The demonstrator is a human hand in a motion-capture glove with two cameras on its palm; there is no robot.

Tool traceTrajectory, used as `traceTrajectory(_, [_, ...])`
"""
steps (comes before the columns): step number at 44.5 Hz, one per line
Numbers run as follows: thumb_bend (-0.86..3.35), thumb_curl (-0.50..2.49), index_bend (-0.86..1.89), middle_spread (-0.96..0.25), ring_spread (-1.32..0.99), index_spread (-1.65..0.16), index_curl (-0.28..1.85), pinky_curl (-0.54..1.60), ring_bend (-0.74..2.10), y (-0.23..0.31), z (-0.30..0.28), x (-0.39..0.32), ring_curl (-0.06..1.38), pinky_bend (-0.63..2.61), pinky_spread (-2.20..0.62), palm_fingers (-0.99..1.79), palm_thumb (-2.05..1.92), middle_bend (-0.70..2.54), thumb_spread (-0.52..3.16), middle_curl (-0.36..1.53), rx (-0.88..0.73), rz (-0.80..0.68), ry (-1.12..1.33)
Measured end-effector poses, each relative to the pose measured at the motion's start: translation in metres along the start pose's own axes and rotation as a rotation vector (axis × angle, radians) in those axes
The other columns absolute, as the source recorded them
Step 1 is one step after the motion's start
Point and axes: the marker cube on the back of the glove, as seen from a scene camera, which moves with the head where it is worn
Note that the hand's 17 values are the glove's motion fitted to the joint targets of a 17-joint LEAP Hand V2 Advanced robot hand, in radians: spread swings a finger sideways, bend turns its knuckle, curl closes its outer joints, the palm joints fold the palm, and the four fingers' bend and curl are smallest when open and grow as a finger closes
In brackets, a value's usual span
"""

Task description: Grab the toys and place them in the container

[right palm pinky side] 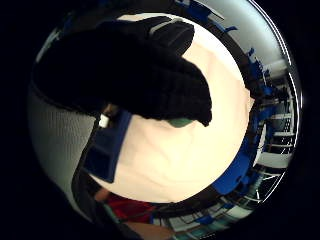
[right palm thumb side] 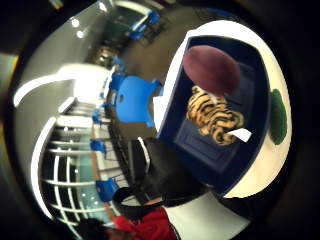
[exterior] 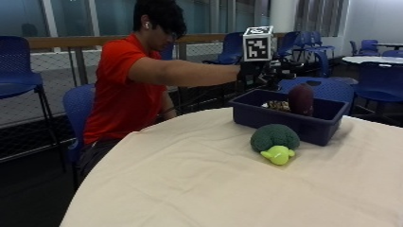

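A dark blue bin [exterior: 277,122] stands on the far side of the round table. Inside it a maroon plush toy [exterior: 301,99] stands upright beside a tiger-striped plush [exterior: 275,105]. A green broccoli plush [exterior: 275,140] lies on the cloth just in front of the bin. My gloved right hand [exterior: 261,75] hovers above the bin's back left corner, holding nothing. In the thumb side palm view the bin [right palm thumb side: 200,150] shows the maroon toy [right palm thumb side: 211,69] and the tiger [right palm thumb side: 215,117], with the broccoli [right palm thumb side: 278,116] outside its wall. Loosely bent glove fingers [right palm pinky side: 130,70] cross the little finger side view.
A cream cloth covers the table [exterior: 207,189], whose rounded edge runs along the person's side. Blue chairs [exterior: 327,87] stand close behind the bin, and another blue chair [exterior: 75,109] is under the person. Railings and windows lie beyond.
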Motion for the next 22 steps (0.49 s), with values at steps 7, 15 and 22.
traceTrajectory(7, [-0.11, 0.38, 0.09, -0.07, 0.07, -0.37, 0.43, 0.40, 0.17, 0.015, -0.003, 0.088, 0.21, 1.29, 0.08, -0.26, -0.13, 0.12, 1.07, 0.20, 0.015, 0.155, 0.050])
traceTrajectory(15, [-0.11, 0.31, 0.12, -0.07, 0.09, -0.36, 0.38, 0.37, 0.15, 0.034, 0.003, 0.170, 0.20, 1.25, 0.11, -0.25, -0.15, 0.12, 1.02, 0.20, -0.016, 0.298, 0.074])
traceTrajectory(22, [-0.11, 0.26, 0.14, -0.07, 0.10, -0.36, 0.35, 0.36, 0.14, 0.037, 0.020, 0.204, 0.19, 1.21, 0.13, -0.25, -0.14, 0.12, 0.99, 0.20, -0.059, 0.338, 0.114])
